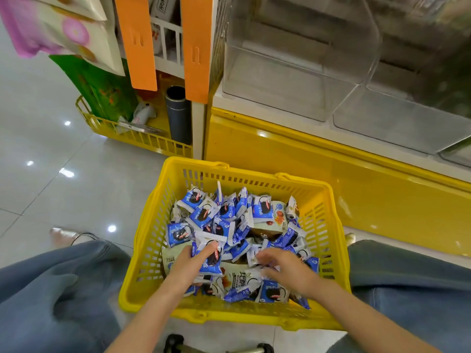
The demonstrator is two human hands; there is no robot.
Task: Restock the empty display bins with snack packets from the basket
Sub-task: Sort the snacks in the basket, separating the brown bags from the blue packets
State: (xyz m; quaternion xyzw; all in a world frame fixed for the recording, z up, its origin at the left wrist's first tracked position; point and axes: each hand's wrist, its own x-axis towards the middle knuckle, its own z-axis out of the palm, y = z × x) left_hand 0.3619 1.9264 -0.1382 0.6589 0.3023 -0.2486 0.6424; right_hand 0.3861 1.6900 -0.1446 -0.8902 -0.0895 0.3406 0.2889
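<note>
A yellow plastic basket (pixel 153 240) stands on the floor between my knees, filled with several blue-and-white snack packets (pixel 226 215) and a few pale larger packets. My left hand (pixel 188 261) is inside the basket and grips a blue packet (pixel 212 261), thumb on top. My right hand (pixel 285 268) reaches into the pile at the basket's right side, its fingers curled around white-edged packets. Clear plastic display bins (pixel 288 80) sit empty on the shelf above the yellow base, beyond the basket.
The yellow shelf base (pixel 293 159) runs right behind the basket. To the left stand orange dividers (pixel 196 47), a dark cylinder (pixel 178 113) and a low yellow wire rack (pixel 132 138) with hanging bags. Glossy tiled floor (pixel 51 161) lies to the left.
</note>
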